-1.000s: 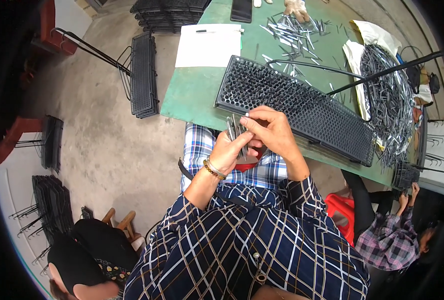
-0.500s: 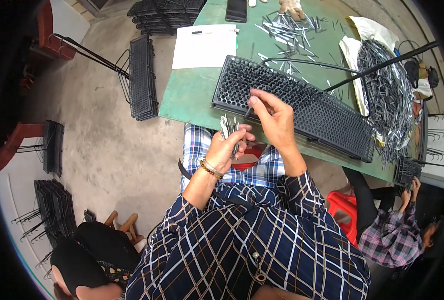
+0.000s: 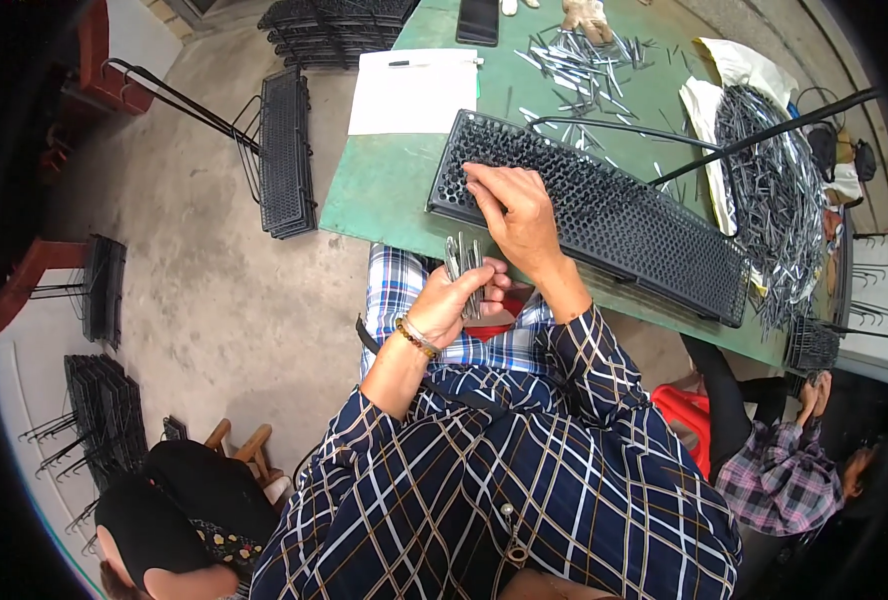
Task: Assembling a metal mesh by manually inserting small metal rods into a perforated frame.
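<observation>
You are wearing a dark navy shirt (image 3: 524, 480) crossed with white and tan check lines, over blue-and-white plaid (image 3: 404, 300). Beyond it, the surface (image 3: 384, 190) is showing green, carrying a black perforated tray (image 3: 604, 215), a white sheet (image 3: 414, 90) and silvery grey pins (image 3: 584, 60). Your left grip (image 3: 454, 300) is holding grey metal pins (image 3: 464, 262).

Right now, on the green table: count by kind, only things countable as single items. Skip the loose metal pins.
Black perforated tray: 1
White paper sheet: 1
Pen: 1
Black phone: 1
Total: 4
</observation>
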Demonstrator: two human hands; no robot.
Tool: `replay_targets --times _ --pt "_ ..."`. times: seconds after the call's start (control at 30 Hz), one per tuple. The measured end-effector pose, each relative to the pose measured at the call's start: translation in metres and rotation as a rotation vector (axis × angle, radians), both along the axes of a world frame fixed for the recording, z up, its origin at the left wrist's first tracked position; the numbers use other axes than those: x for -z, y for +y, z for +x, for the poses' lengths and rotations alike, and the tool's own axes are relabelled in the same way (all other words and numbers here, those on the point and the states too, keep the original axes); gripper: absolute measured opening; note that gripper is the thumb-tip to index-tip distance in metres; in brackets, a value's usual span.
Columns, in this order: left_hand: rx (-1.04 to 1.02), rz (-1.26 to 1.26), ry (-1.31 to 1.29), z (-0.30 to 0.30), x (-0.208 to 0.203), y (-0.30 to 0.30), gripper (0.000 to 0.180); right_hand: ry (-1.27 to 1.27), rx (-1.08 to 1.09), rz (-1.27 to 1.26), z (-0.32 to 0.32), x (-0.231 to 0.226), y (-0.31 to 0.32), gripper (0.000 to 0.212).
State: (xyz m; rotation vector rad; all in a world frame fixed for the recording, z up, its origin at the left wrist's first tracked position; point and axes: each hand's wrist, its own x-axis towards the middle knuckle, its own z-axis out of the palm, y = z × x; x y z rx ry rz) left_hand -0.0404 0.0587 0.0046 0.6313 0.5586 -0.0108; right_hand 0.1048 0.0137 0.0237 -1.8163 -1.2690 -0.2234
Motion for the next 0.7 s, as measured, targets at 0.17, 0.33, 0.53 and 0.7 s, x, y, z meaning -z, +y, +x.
replay_targets --times 0.17,0.33,0.53,0.7 --pt "0.041 -0.020 0.107 -0.005 -0.005 0.002 0.019 -0.150 -0.055 -0.122 0.001 0.010 0.003 0.022" --pt "0.037 0.010 0.003 -0.004 0.001 0.005 0.017 -0.164 -0.047 -0.143 -0.003 0.002 -0.004 0.022" --pt "-0.018 0.013 -0.083 -0.003 -0.002 0.008 0.017 0.615 -0.095 -0.223 -0.016 -0.023 -0.031 0.021" --pt "-0.014 0.041 -0.085 0.000 -0.008 0.003 0.015 1.040 -0.179 -0.302 -0.022 -0.020 -0.043 0.019"
